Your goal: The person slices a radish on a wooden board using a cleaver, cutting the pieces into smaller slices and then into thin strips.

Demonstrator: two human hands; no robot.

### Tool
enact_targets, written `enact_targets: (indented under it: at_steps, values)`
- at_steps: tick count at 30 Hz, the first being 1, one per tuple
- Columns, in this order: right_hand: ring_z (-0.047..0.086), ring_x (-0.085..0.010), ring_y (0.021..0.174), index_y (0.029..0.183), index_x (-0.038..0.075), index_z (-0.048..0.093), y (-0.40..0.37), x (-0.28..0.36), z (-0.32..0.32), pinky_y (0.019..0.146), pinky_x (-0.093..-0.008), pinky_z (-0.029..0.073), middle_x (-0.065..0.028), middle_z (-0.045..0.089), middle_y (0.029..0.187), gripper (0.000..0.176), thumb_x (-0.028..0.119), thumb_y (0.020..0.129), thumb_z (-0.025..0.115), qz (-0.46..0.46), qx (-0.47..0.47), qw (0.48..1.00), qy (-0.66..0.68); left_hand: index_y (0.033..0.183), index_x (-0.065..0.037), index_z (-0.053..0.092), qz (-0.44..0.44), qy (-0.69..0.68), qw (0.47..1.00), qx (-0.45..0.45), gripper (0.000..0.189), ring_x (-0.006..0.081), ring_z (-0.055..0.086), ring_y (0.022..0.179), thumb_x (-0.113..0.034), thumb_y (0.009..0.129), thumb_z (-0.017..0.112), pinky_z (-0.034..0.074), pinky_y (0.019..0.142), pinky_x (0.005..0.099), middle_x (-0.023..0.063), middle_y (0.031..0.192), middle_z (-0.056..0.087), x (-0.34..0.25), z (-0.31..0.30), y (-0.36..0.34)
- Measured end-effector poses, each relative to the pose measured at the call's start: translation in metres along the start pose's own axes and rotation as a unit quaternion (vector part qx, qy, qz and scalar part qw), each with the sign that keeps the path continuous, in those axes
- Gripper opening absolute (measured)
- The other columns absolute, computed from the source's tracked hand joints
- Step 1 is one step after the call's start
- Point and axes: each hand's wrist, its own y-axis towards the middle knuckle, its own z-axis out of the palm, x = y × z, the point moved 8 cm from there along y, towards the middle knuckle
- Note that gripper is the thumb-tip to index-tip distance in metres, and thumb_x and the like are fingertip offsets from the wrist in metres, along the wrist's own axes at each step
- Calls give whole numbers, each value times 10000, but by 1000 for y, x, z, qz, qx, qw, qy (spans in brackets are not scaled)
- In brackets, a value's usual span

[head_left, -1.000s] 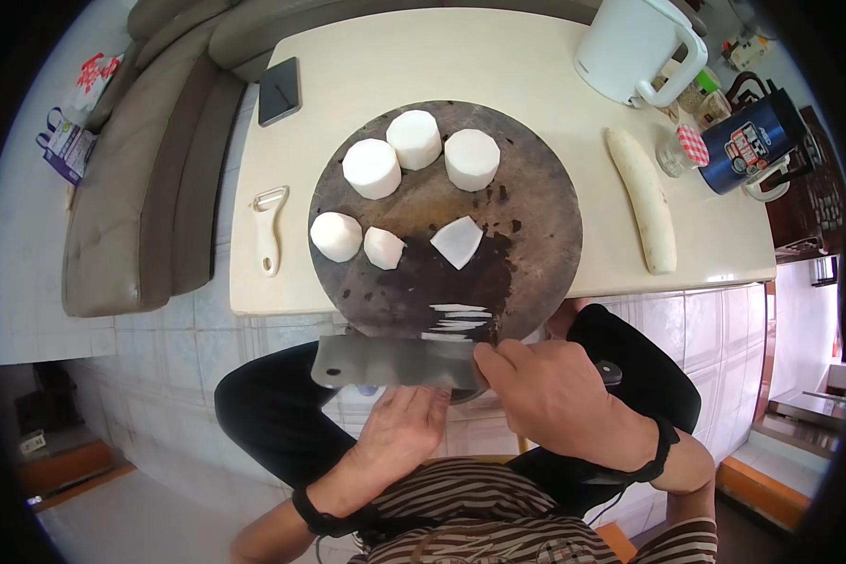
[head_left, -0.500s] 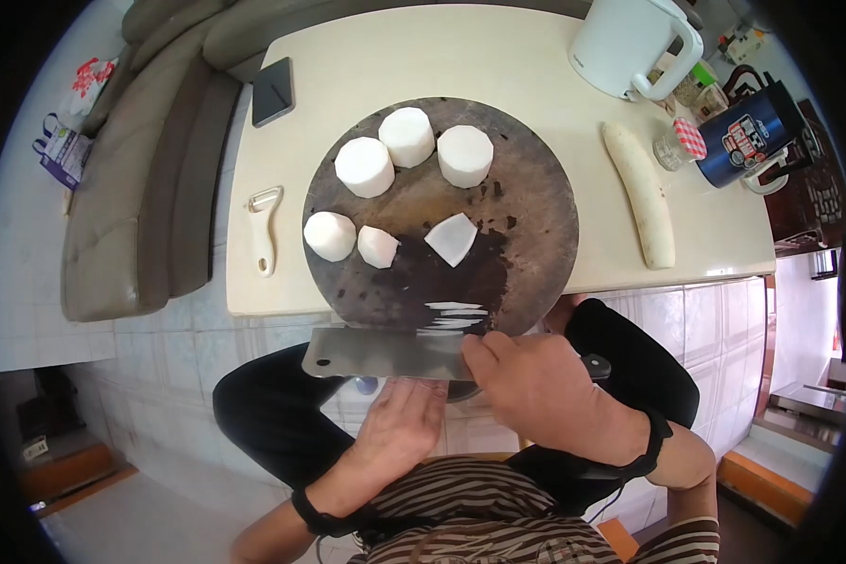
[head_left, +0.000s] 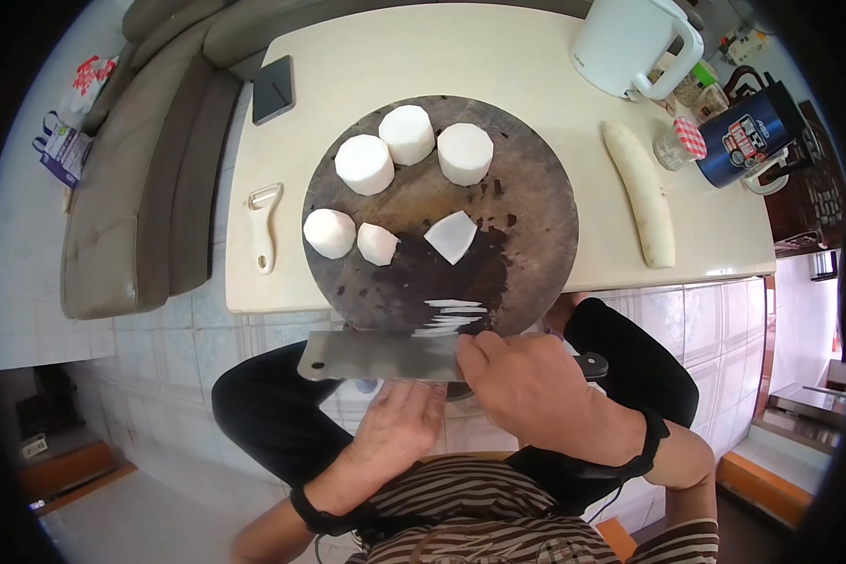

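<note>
My right hand [head_left: 536, 385] is wrapped round the handle of a cleaver [head_left: 381, 356], thumb and finger on its blade. The blade lies across the near edge of a round chopping board [head_left: 536, 235]. My left hand [head_left: 399, 425] is closed below the blade; its fingertips and whatever they hold are hidden behind the steel. Thin white strips [head_left: 453, 308] of radish lie on the board just beyond the cleaver. Farther up are a flat radish piece [head_left: 451, 238], a small chunk [head_left: 377, 244], a rounded end piece [head_left: 330, 233] and three thick radish rounds [head_left: 365, 164].
A whole white radish [head_left: 639, 193] lies right of the board on the table [head_left: 348, 47]. To the left are a peeler [head_left: 261, 230] and a phone [head_left: 274, 91]. A white kettle [head_left: 625, 47], a jar [head_left: 679, 144] and a blue flask [head_left: 747, 132] stand at the back right.
The cleaver and my right hand have shifted slightly to the left, with the blade a touch lower. My left hand has barely moved. The radish pieces stay in place.
</note>
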Motion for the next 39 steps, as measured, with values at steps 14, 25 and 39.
enact_targets:
  at_steps: [14,25,39]
  values:
    - [583,-242,555,946,-23,566,-4,-9,-4,471,-345,438,-76,510,715,319,36,646,659,11,14,999,42,993,104,628,13,-4,1000,8,186,327,589,895,-8,846,643,520,726,439,181,988,596,4,-1,-1]
    - [623,-270,554,848,19,550,-7,-14,-10,489,-360,487,-100,573,685,193,55,684,646,46,-55,995,66,1080,114,626,27,24,999,-27,323,383,592,1037,39,767,647,511,902,459,213,1089,606,3,-8,5]
    - [599,-240,528,834,-12,592,-14,-61,-28,494,-350,469,-133,622,646,128,105,883,606,184,-104,923,321,1227,72,577,-142,-201,955,-163,384,286,612,1072,60,845,618,522,911,356,171,1182,602,38,-38,27]
